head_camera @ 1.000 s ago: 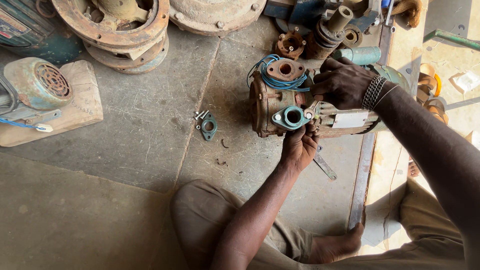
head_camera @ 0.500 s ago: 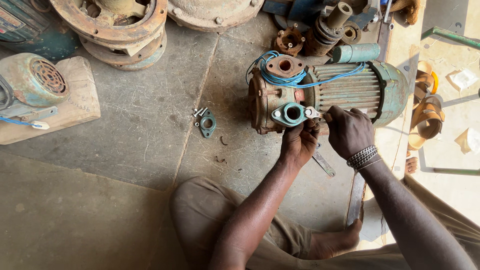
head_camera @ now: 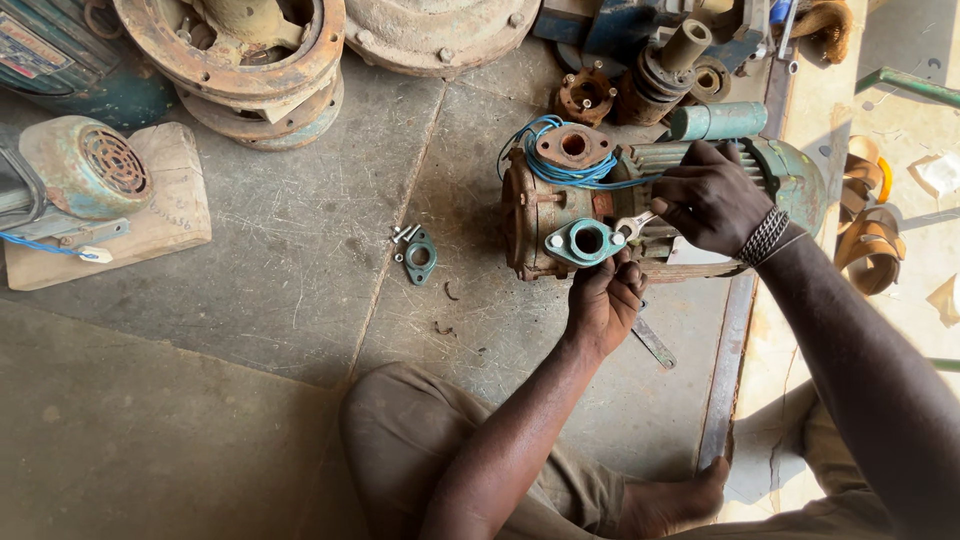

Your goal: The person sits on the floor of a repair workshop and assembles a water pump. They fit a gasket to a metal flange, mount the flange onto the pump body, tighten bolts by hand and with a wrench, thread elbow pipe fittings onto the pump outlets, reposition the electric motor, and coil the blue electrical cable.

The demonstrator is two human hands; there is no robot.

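Lying left of the pump (head_camera: 620, 215): loose flange (head_camera: 420, 257).

head view, steeply downward, close

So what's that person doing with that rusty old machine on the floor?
A person sits on the concrete floor working on a rusty water pump. The left hand steadies a green oval flange against the pump's side. The right hand holds a small spanner at a bolt on that flange. A second green flange and a few loose bolts lie on the floor nearby.
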